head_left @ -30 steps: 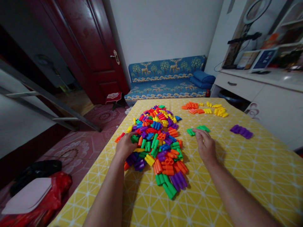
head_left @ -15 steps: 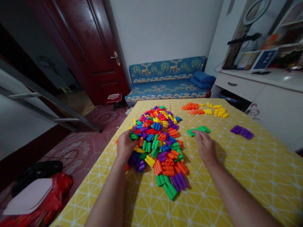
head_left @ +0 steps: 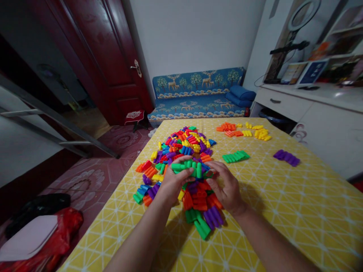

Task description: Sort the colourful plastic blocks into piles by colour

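Note:
A big heap of mixed-colour plastic tube blocks (head_left: 187,147) lies on the yellow patterned tablecloth (head_left: 283,211). My left hand (head_left: 172,183) is closed round several green blocks (head_left: 185,167), lifted just above the heap. My right hand (head_left: 225,185) is beside it over the heap's near side, its fingers curled at the right end of the same green blocks. Whether it grips them is unclear. A row of green blocks (head_left: 236,156) lies on the cloth to the right of the heap.
Orange blocks (head_left: 228,128) and yellow blocks (head_left: 259,133) sit at the table's far end, purple blocks (head_left: 286,157) at the right. A blue sofa (head_left: 198,94) stands behind, a white cabinet (head_left: 317,121) to the right, a dark red door (head_left: 113,56) and red bag (head_left: 53,241) to the left.
My left hand rose from the heap's left side with green blocks and moved right. My right hand left the green row and came left to meet it.

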A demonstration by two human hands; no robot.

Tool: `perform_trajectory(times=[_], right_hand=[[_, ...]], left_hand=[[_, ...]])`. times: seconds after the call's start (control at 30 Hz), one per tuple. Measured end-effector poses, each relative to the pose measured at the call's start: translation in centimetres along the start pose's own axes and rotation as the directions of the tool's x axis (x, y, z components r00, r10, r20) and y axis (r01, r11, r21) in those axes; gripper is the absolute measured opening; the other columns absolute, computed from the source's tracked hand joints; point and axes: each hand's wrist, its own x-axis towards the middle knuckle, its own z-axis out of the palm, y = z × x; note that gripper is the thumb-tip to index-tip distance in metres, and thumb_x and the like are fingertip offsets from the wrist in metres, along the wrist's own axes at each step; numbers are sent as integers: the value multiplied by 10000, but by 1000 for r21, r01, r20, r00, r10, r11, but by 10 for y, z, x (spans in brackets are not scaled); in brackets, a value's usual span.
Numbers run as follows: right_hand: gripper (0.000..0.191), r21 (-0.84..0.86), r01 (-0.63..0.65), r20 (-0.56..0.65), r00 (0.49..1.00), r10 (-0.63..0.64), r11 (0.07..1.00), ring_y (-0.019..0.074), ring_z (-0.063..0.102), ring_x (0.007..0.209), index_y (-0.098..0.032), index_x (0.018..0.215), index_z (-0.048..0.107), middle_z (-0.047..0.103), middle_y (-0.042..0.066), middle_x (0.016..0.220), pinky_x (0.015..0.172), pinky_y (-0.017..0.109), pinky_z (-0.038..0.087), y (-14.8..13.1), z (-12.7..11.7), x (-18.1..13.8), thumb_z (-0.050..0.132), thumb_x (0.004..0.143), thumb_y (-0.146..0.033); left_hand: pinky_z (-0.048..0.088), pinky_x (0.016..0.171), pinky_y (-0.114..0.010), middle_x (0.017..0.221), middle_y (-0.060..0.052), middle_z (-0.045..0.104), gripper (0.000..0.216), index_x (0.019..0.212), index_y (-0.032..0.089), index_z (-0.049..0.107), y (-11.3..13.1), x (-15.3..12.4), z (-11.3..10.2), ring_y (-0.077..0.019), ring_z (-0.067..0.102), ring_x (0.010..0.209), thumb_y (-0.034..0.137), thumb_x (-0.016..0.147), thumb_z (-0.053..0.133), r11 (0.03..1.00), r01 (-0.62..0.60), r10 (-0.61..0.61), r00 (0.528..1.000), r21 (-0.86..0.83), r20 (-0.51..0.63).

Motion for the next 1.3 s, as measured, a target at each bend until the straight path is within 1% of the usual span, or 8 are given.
perform_trajectory(times=[0.5, 0.6, 0.7, 0.77, 0.87, 1.0, 1.1, 1.3], right_hand=[[337, -23, 1, -81, 997, -3, 1000, 181, 638, 978, -245, 1179, 598, 653, 55, 1058, 807, 312, 554, -5, 5, 2, 685, 857, -200], [261, 2, -169, -261, 951, 164, 986, 164, 647, 876, -211, 1085, 633, 667, 53, 1010, 747, 293, 545, 14, -4, 3, 705, 841, -268], [347, 58, -409, -459, 799, 388, 911, 162, 648, 778, -177, 1091, 631, 683, 64, 961, 692, 293, 532, 50, -27, 1, 699, 825, -389], [397, -37, -560, -471, 740, 479, 828, 173, 632, 720, -170, 1085, 651, 686, 59, 876, 664, 304, 512, 77, -46, -4, 689, 803, -447], [353, -406, -654, -345, 756, 556, 638, 205, 597, 713, -207, 1051, 718, 656, 59, 786, 685, 345, 480, 105, -72, -14, 645, 816, -459], [368, -692, -553, -330, 814, 478, 464, 311, 553, 1036, -259, 1099, 737, 620, 131, 1104, 881, 455, 442, 110, -77, -21, 609, 843, -490], [597, -729, -545, -356, 818, 452, 414, 390, 407, 1269, -238, 1329, 591, 402, 181, 1442, 981, 540, 387, 103, -59, -18, 580, 841, -581], [768, -768, -561, -237, 698, 676, 310, 482, 63, 1452, -273, 1517, 327, 77, 194, 1609, 1028, 748, 195, 107, -27, 7, 409, 881, -693]], left_hand=[[595, 564, -247, 775, -20, 701, 533, 1025, 137, 729, -13, -1, 6, -141, 662, 628, 372, 577, 898, 969, -61, 37, 994, 241, 104], [593, 575, -234, 799, -37, 717, 463, 1014, 144, 728, -12, 1, 2, -168, 695, 706, 401, 650, 853, 960, -74, 48, 994, 269, 102], [596, 574, -239, 798, -38, 723, 474, 1011, 146, 723, -10, 5, -1, -178, 703, 720, 408, 640, 856, 963, -86, 73, 996, 254, 60], [597, 563, -245, 790, -38, 722, 499, 1001, 141, 723, -8, 6, -2, -177, 701, 704, 415, 610, 869, 966, -86, 79, 996, 243, 41], [591, 542, -244, 762, -34, 717, 526, 982, 134, 724, -5, 7, -2, -178, 700, 676, 424, 573, 883, 968, -75, 72, 997, 238, 22], [595, 541, -253, 744, -31, 722, 545, 978, 133, 718, -5, 7, -1, -198, 718, 683, 425, 552, 890, 969, -55, 52, 999, 241, 16], [594, 547, -249, 744, -28, 723, 538, 987, 139, 712, -6, 8, -2, -212, 731, 715, 419, 563, 886, 970, -51, 48, 999, 238, 16], [588, 538, -229, 739, -18, 710, 522, 981, 136, 703, -8, 8, -3, -194, 726, 706, 398, 570, 889, 973, -44, 35, 998, 228, 44]])
